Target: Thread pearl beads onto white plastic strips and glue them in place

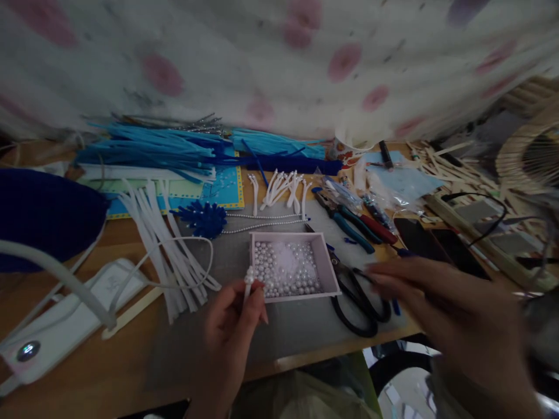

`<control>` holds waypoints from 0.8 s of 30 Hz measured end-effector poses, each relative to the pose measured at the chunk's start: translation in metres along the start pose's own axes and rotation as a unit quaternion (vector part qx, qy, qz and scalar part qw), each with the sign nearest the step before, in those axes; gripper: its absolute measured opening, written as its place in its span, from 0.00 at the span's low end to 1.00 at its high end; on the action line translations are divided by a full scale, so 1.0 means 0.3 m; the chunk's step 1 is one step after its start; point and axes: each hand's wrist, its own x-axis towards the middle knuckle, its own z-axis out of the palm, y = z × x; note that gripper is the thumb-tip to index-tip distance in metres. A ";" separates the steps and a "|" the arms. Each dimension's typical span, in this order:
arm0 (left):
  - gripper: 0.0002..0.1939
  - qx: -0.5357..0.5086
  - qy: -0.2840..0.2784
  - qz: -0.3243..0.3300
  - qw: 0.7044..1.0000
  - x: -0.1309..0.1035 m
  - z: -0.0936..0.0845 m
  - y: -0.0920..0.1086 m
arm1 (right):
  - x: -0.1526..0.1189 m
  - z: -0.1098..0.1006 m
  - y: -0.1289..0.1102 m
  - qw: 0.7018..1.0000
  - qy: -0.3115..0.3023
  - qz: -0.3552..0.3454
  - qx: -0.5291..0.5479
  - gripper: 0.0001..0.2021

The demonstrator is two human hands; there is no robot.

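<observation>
My left hand (238, 314) pinches a short white stem tipped with pearl beads (248, 274), held upright at the near left corner of a pale pink box (331, 273). White pearl beads (301, 284) of mixed sizes lie inside that box. To the right, my right hand (441, 308) is blurred by motion, thumb and fingers pressed together; whatever they hold is too small or smeared to make out. Below and left of its fingertips are black-handled scissors (360, 305). Several finished-looking white stems with pearl tips (279, 189) lie behind the box on the grey mat (279, 331).
White fuzzy stems (168, 262) and a blue fuzzy piece (203, 219) with a bead strand lie at left. Blue stem bundles (152, 148) run along the back. Pliers (353, 227), phones (458, 250) and wooden sticks (471, 174) lie at right. A white lamp base (74, 326) stands front left.
</observation>
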 end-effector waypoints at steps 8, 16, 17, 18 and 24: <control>0.08 -0.008 0.038 -0.024 0.999 0.019 -0.010 0.038 | 0.230 0.299 -0.071 0.865 -0.373 -0.157 -0.296 0.10; 0.08 0.021 0.018 -0.035 0.999 0.042 -0.024 0.046 | 0.223 0.357 -0.070 0.846 -0.414 -0.129 -0.310 0.10; 0.09 0.024 0.015 -0.034 0.999 0.044 -0.023 0.045 | 0.222 0.361 -0.064 0.846 -0.412 -0.133 -0.312 0.10; 0.09 0.026 0.013 -0.033 0.999 0.046 -0.023 0.045 | 0.221 0.363 -0.059 0.846 -0.408 -0.137 -0.314 0.09; 0.09 0.014 -0.007 -0.029 0.999 0.047 -0.014 0.038 | 0.228 0.344 -0.046 0.878 -0.369 -0.143 -0.270 0.04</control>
